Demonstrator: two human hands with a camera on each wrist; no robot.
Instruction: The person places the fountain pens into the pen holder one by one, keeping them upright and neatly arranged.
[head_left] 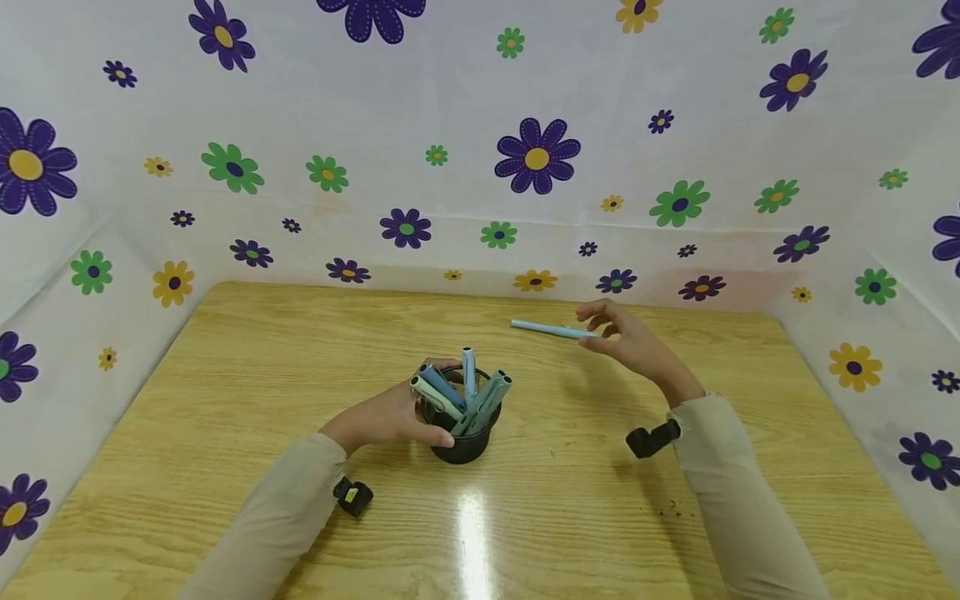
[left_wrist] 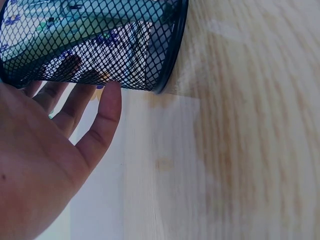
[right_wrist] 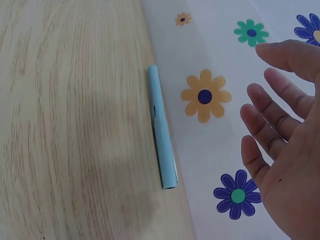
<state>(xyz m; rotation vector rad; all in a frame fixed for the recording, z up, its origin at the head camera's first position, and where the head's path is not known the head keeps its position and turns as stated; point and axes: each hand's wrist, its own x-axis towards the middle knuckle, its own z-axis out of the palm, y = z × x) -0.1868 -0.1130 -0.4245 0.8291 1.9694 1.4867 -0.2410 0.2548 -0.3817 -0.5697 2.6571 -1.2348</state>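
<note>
My left hand point(head_left: 390, 415) grips a black mesh pen holder point(head_left: 461, 451), thumb at its near side and fingers behind it. In the left wrist view the fingers lie along the mesh wall point(left_wrist: 131, 60). Several capped pens lean in the holder: a pale green pen point(head_left: 435, 397), a blue pen point(head_left: 444, 386), a light blue pen point(head_left: 469, 375) and darker green ones point(head_left: 491, 402). Another light blue pen point(head_left: 546, 328) lies on the table, near its back edge. My right hand point(right_wrist: 292, 125) is above its right end, fingers spread and loosely bent, with a gap to the pen in the right wrist view.
The wood-grain table point(head_left: 285, 350) is bordered at the back and sides by a white cloth point(head_left: 450, 92) printed with purple, green and yellow flowers. A few small dark specks point(head_left: 675, 510) are on the table by the right forearm. Each wrist wears a small black camera point(head_left: 352, 497).
</note>
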